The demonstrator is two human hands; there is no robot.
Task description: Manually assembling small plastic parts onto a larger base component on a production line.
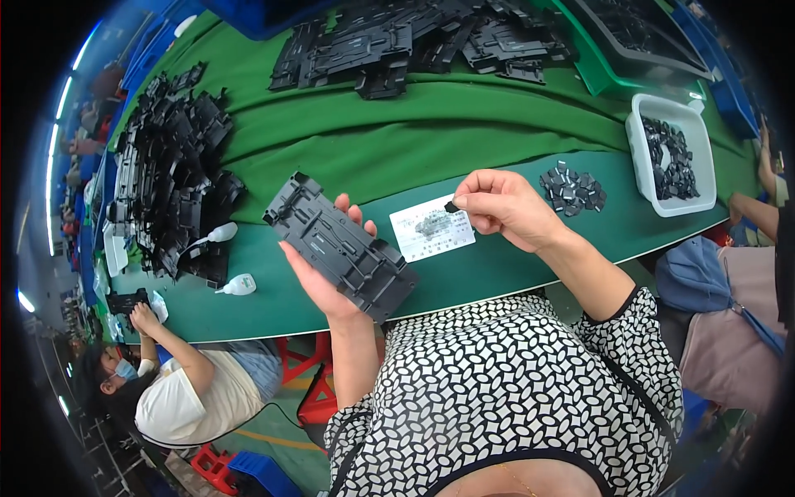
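A long black moulded plastic frame [339,244] with ribs and slots lies tilted across my left hand [315,282], whose fingers wrap round its sides. My right hand [507,209] pinches a small black plastic piece [453,206] between thumb and forefinger. That piece is over a white printed card [422,240] lying on the green table, to the right of the frame. A dark smudge-like patch covers part of the card. Right of my right hand sits a loose pile of small dark pieces [571,189].
Black frames are heaped at the left [170,166] and at the back [356,50]. Two small squeeze bottles [240,285] lie left of my hand. A white tray [704,153] of small dark parts stands at the right. A co-worker [182,389] sits at left, handling a black part.
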